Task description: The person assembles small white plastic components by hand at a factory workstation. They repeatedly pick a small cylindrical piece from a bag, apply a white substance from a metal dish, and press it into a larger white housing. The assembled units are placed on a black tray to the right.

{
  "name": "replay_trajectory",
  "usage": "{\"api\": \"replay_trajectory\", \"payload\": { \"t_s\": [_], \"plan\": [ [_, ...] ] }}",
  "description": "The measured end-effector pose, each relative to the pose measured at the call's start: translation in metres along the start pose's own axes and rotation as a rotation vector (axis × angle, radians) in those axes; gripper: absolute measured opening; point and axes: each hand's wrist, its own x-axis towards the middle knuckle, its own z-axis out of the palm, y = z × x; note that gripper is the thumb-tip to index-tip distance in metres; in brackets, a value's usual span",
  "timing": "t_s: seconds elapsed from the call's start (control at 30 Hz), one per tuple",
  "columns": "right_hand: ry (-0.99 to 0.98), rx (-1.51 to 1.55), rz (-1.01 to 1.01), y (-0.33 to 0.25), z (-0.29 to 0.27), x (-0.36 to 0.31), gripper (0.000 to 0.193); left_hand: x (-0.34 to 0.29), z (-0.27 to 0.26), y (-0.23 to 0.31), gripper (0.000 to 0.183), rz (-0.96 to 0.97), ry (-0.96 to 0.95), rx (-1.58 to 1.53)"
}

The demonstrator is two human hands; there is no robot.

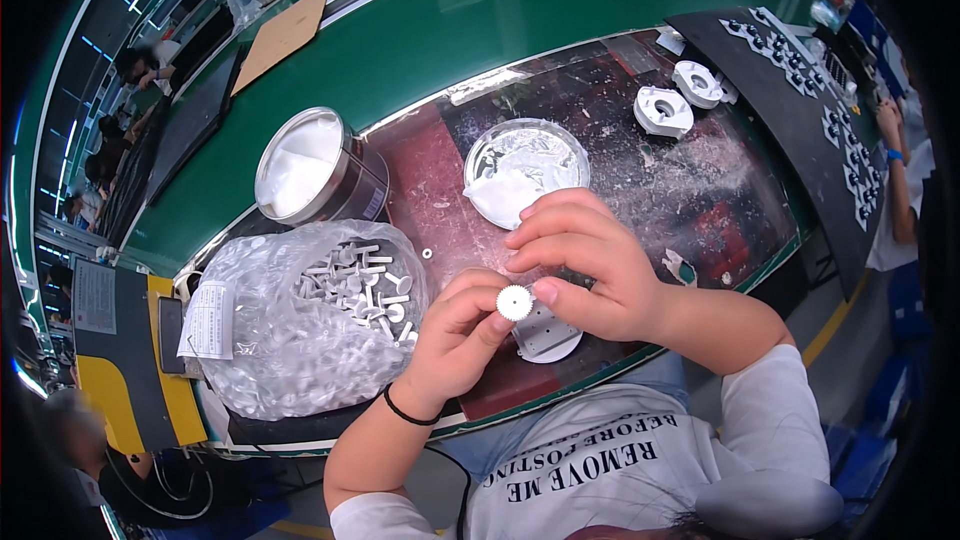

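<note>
A small white toothed gear [515, 303] is pinched between the thumb and fingers of my left hand [458, 332]. Close by on the right, my right hand [590, 265] has its fingers curved and apart from the thumb, whose tip is beside the gear's edge; whether they touch I cannot tell. Below both hands is a whitish-grey part with a flat plate and a rounded edge [548, 338], partly covered by them. Left of my left hand, a clear plastic bag [270, 360] lies open with many white stemmed plastic pieces [365, 285] inside.
Behind the bag a metal tin [362, 178] of white paste leans. A round metal lid [530, 130] with crumpled film and white paste lies ahead. Two white housings [663, 112] sit far right, near a black board [735, 45] with rows of small parts. A phone [171, 335] lies left.
</note>
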Motion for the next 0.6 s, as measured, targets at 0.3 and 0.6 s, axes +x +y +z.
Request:
{"api": "replay_trajectory", "payload": {
  "t_s": [0.3, 0.6],
  "plan": [
    [0.044, -0.133, -0.060, -0.0018, 0.0015, -0.0010, 0.021, 0.0006, 0.0020, 0.0045, 0.022, -0.020, 0.007, 0.031],
    [0.063, -0.202, -0.085, -0.0043, 0.0035, -0.0011, 0.022, 0.0005, 0.0021, 0.0084, 0.023, -0.006, 0.017, 0.129]
  ]
}}
